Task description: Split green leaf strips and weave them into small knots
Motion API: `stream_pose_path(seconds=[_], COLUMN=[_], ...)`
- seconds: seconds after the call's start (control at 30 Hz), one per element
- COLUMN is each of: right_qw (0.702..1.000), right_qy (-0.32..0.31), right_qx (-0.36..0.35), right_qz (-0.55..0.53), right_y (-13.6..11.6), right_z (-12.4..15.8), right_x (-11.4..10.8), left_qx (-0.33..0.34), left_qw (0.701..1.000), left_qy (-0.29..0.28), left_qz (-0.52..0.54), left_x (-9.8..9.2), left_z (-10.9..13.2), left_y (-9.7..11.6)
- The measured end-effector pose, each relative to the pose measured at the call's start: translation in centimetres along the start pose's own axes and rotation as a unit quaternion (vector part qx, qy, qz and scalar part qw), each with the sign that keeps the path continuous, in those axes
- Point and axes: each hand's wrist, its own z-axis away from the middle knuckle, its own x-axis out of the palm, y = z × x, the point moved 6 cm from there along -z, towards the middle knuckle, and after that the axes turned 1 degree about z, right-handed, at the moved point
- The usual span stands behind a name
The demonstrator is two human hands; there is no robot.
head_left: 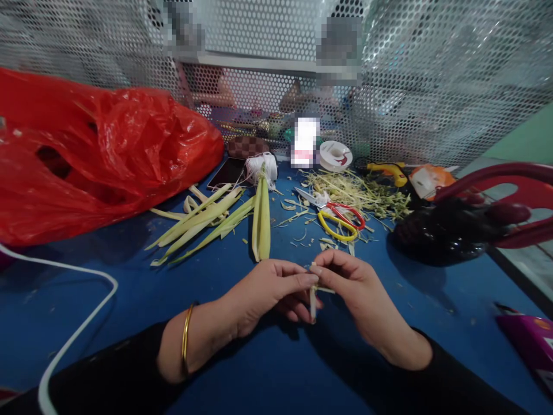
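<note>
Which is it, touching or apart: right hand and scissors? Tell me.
Apart. The head view shows a strip of blue table between the right hand and the scissors.

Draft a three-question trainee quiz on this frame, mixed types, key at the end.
1. Multiple choice: what colours are the handles of the scissors?
A) Blue and green
B) Red and yellow
C) Both black

2. True or false: the red bag lies in the right half of the picture.

3. Short answer: what do the left hand and right hand hold between them?

Key:
1. B
2. False; it lies in the left half.
3. A small pale strip, pinched in the fingertips.
</note>
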Motion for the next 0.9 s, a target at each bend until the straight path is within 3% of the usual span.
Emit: stream_pose_path(seconds=[0.2,0.53,0.9], right_qw=[0.998,0.999,0.999], right_qy=[-0.014,-0.017,-0.008], right_qx=[0.041,0.022,-0.015], right_qz=[-0.047,-0.03,0.03], right_y=[0.9,0.6,0.4], right_z=[0.2,0.4,1.0], right_x=[0.6,0.9,1.3], left_qx=[-0.001,-0.023,-0.025], left_qw=[1.0,0.999,0.999], left_qy=[0.018,0.015,-0.003], left_qz=[0.013,0.028,-0.03], left_x=[0.0,0.2,0.6], left_z=[0.1,0.3,0.4], left_y=[-0.2,-0.4,-0.4])
